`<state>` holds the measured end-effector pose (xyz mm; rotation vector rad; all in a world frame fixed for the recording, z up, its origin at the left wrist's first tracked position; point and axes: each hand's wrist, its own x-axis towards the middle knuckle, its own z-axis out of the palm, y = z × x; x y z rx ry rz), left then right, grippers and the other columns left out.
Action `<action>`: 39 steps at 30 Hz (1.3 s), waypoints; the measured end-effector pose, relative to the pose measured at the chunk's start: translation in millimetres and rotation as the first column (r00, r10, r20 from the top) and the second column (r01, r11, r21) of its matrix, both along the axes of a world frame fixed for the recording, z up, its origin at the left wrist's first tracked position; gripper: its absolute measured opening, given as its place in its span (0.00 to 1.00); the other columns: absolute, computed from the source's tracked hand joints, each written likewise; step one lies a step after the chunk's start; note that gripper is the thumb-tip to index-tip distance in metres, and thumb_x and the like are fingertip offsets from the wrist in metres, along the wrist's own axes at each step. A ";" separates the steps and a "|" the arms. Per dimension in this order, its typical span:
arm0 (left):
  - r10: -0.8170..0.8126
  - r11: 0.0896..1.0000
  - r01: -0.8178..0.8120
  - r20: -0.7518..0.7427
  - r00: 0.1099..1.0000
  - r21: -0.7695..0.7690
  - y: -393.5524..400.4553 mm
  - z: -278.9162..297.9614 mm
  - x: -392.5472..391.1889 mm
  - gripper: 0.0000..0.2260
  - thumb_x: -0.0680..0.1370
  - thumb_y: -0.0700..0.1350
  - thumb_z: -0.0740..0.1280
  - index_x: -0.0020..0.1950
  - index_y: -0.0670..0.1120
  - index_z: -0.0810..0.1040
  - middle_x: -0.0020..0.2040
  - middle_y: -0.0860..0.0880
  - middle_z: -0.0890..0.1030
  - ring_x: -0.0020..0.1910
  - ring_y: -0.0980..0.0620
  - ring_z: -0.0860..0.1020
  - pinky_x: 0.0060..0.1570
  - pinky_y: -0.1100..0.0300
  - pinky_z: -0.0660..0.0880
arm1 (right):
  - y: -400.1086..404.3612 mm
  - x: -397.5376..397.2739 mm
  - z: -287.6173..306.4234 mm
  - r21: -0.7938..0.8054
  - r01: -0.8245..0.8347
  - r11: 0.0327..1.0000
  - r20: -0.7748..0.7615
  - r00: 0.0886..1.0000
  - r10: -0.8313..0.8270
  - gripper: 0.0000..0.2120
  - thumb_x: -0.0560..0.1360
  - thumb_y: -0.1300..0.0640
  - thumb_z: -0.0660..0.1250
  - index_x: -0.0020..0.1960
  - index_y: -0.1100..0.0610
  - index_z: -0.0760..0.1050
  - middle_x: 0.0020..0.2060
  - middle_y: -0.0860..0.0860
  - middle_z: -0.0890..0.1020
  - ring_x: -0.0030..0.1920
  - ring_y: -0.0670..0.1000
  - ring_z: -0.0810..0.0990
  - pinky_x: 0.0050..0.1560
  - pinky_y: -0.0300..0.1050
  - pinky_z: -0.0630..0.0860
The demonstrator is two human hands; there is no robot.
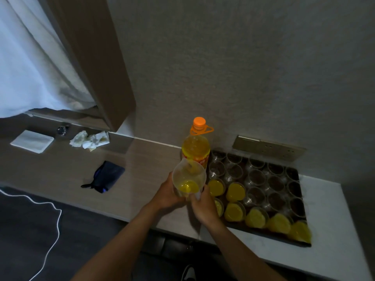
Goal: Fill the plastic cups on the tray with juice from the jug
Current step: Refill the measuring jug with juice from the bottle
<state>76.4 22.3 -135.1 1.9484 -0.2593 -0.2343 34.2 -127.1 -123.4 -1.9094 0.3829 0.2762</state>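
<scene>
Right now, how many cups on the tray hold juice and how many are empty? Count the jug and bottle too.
cups with juice: 7
empty cups: 13, as best the dim view shows
jug: 1
juice bottle: 1
Total: 22

1. The right hand [203, 205] covers the jug's [188, 179] handle side — its grip there cannot be made out.
2. A filled cup [219, 206] shows only as a sliver behind that hand.
3. The bottle's [195, 147] label sits half hidden behind the jug.
4. The far empty cups [256, 164] are dark and blurred — their rims run together.
5. The shoe [188, 273] is cut off by the bottom edge.
</scene>
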 end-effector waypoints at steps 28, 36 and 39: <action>0.358 0.881 -0.359 0.061 0.932 0.308 5.2 54.9 -1.7 0.17 0.74 0.29 0.63 0.62 0.38 0.75 0.59 0.42 0.79 0.55 0.46 0.77 0.55 0.61 0.71 | -35.2 13.5 38.0 -0.146 -0.138 0.980 0.108 0.982 0.155 0.41 0.77 0.50 0.70 0.82 0.57 0.53 0.76 0.59 0.66 0.74 0.62 0.68 0.71 0.55 0.71; 0.279 0.916 -0.327 0.215 0.936 0.234 -10.4 82.7 33.4 0.14 0.74 0.32 0.64 0.58 0.40 0.77 0.55 0.44 0.81 0.52 0.50 0.78 0.52 0.62 0.73 | -22.9 60.3 54.0 -0.177 -0.120 0.977 0.112 0.984 0.142 0.41 0.78 0.52 0.70 0.81 0.65 0.53 0.78 0.63 0.60 0.78 0.63 0.61 0.75 0.55 0.64; 0.194 0.935 -0.265 0.287 0.938 0.237 -17.6 93.9 56.9 0.13 0.74 0.40 0.62 0.57 0.40 0.77 0.54 0.44 0.81 0.52 0.49 0.79 0.53 0.56 0.75 | -16.4 79.8 58.1 -0.181 -0.047 0.982 0.149 0.986 0.074 0.41 0.76 0.53 0.73 0.79 0.66 0.56 0.76 0.65 0.63 0.76 0.64 0.63 0.74 0.53 0.64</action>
